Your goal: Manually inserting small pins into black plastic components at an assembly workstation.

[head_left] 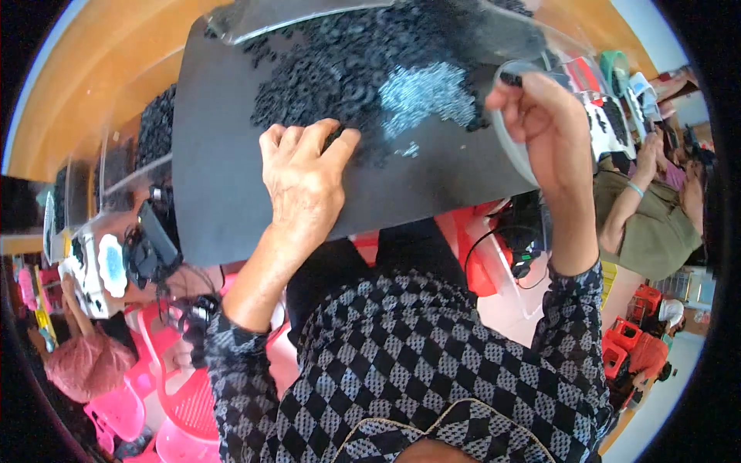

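On the dark grey work mat lies a heap of small black parts, their exact kind too small to tell. A pile of small, shiny silver pins or screws sits at its right side. My left hand rests at the heap's near edge, fingers curled, with a small black part between thumb and forefinger. Raised at the right, my right hand pinches another small black part. It is held above the rim of a clear round container, which my hand partly hides.
A clear plastic edge bounds the heap at the back. Bins of black parts stand at the left. Co-workers sit on both sides, one in an olive garment. A pink chair is at the lower left.
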Action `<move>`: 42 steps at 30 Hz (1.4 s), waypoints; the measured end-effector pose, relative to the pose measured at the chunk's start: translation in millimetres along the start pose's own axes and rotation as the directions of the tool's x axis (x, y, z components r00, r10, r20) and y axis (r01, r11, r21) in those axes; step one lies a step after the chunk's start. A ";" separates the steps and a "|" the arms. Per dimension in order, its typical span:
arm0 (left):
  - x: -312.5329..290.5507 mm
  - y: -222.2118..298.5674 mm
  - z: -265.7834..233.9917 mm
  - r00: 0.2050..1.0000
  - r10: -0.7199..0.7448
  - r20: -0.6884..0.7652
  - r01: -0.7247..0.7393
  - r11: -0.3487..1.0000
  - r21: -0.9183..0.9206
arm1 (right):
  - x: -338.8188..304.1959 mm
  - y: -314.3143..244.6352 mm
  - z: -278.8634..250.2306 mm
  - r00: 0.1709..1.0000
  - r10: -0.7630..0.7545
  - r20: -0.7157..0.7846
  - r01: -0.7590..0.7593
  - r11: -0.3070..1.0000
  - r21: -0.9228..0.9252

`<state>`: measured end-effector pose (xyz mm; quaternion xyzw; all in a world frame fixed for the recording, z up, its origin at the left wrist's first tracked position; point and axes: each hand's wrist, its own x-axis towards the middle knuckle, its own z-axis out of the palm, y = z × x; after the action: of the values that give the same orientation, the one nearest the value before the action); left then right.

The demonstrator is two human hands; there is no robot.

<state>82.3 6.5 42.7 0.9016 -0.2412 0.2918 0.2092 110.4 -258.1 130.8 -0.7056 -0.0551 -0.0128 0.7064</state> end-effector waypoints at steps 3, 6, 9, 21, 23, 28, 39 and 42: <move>5.7 -8.5 15.1 0.992 0.094 0.083 -0.104 0.987 0.124 | 31.4 -14.7 -23.8 0.977 -0.183 -0.112 0.171 0.979 -0.113; -4.4 -14.8 21.1 0.981 0.166 0.095 -0.178 0.975 0.134 | 49.3 -22.4 -41.9 0.931 -0.288 -0.225 0.222 0.935 -0.278; -9.3 -12.9 18.0 0.981 0.173 0.085 -0.184 0.973 0.139 | 72.8 -28.9 -62.5 0.886 -0.367 -0.285 0.201 0.855 -0.478; -8.2 7.6 -2.7 0.967 -0.246 0.071 0.245 0.807 -0.538 | 140.9 7.2 -118.0 0.763 -0.647 -0.001 0.199 0.235 -0.951; -14.0 10.4 -7.1 0.914 -0.344 0.215 0.397 0.650 -0.648 | 113.7 1.2 -86.0 0.760 -0.649 -0.041 0.267 0.369 -0.890; -24.3 20.9 -12.8 0.846 -0.435 0.308 0.455 0.286 -0.843 | 16.9 22.0 21.8 0.770 -0.587 0.249 0.568 0.453 -0.688; -19.0 35.3 -15.3 0.679 -0.480 0.555 0.512 -0.233 -0.827 | -38.4 50.2 79.7 0.685 -0.546 0.482 0.728 0.510 -0.457; -19.5 37.7 -12.8 0.675 -0.492 0.550 0.478 -0.277 -0.834 | -41.6 57.6 79.7 0.686 -0.562 0.462 0.727 0.516 -0.452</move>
<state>41.9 -10.8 48.9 0.4936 0.0184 -0.0707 0.8666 69.9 -180.7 69.3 -0.8139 -0.3989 -0.2016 0.3713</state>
